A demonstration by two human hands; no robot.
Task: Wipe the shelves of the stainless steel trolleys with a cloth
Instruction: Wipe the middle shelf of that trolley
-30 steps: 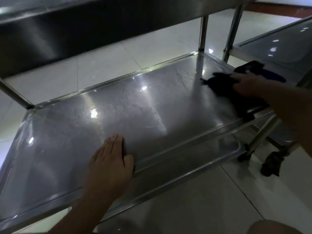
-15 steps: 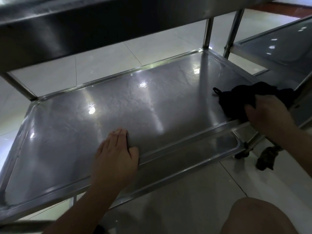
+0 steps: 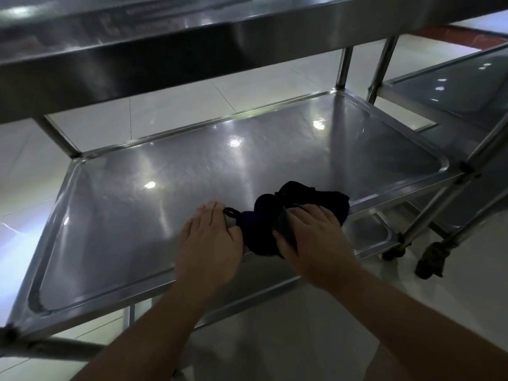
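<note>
The middle shelf (image 3: 137,215) of a stainless steel trolley fills the view, shiny with light reflections. A dark bunched cloth (image 3: 310,200) lies on the shelf near its front edge. My right hand (image 3: 313,237) presses down on the cloth and grips it. My left hand (image 3: 209,237) rests flat on the shelf just left of the cloth, fingers together, thumb touching the cloth's edge. Part of the cloth is hidden under my right hand.
The trolley's top shelf (image 3: 192,45) overhangs close above. A lower shelf (image 3: 368,235) shows under the front edge. A second steel trolley (image 3: 453,89) stands at the right, its legs and castors (image 3: 428,259) on the pale tiled floor (image 3: 330,325).
My right hand has dragged the cloth from the shelf's right end leftward along the front edge to beside my left hand. My left hand stayed planted on the shelf.
</note>
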